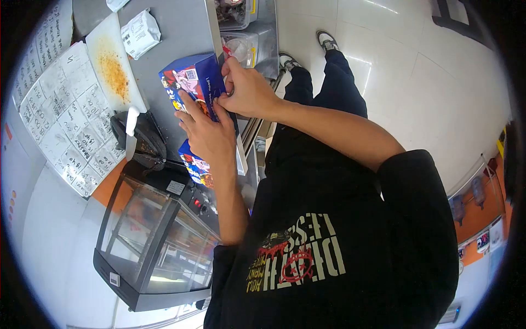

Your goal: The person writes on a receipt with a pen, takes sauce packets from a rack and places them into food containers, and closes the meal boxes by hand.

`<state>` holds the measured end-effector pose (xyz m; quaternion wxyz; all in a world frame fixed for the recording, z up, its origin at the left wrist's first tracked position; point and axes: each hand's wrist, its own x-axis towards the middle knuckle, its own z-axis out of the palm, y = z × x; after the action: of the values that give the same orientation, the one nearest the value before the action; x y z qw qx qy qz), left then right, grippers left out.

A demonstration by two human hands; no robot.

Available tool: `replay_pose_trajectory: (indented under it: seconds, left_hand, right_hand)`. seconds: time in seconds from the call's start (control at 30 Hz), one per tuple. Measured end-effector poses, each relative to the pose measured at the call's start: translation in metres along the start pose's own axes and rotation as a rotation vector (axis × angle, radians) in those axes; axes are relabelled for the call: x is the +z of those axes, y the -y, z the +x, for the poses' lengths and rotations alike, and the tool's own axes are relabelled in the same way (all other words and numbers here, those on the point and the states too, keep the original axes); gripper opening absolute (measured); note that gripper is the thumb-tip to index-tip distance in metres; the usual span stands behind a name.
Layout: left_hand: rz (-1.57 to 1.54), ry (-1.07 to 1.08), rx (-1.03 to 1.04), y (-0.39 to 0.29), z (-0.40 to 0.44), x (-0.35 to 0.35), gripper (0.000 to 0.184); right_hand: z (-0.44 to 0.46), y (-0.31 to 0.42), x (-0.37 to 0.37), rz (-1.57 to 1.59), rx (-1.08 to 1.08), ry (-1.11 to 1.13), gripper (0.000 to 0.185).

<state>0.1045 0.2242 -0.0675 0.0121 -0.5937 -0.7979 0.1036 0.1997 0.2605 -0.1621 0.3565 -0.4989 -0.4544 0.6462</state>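
A blue printed box [193, 70] with red and pink pictures and a QR label lies on the metal counter. My left hand [207, 129] grips its lower part, fingers over the printed face and thumb at the side. My right hand [246, 90] pinches the box's right edge, with bent fingers. Something small and red [226, 51] shows beside the right fingertips; I cannot tell what it is. Partly hidden behind my left wrist, a second printed box [196, 167] lies on the counter.
White packet [141, 34] and orange-stained board [112, 63] lie near the handwritten sheet [68, 118]. A white-handled knife [131, 123] sits at a dark holder [147, 140]. Below stands a glass display case [159, 236]. Plastic tubs [241, 46] are beside the counter edge.
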Motion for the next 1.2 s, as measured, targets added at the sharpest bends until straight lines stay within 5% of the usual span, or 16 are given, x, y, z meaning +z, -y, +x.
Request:
replay_pose_trajectory:
  seconds: [0.47, 0.77, 1.2]
  left_hand:
    - [0.007, -0.009, 0.001, 0.001, -0.001, 0.001, 0.076]
    - [-0.044, 0.131, -0.007, -0.001, -0.001, -0.010, 0.081]
    - [0.114, 0.030, 0.129, 0.005, 0.000, 0.010, 0.071]
  right_hand:
    - [0.000, 0.007, 0.003, -0.064, -0.017, -0.068, 0.059]
    - [0.001, -0.009, 0.004, 0.239, 0.037, 0.053, 0.063]
    - [0.000, -0.014, 0.002, 0.390, 0.027, 0.088, 0.055]
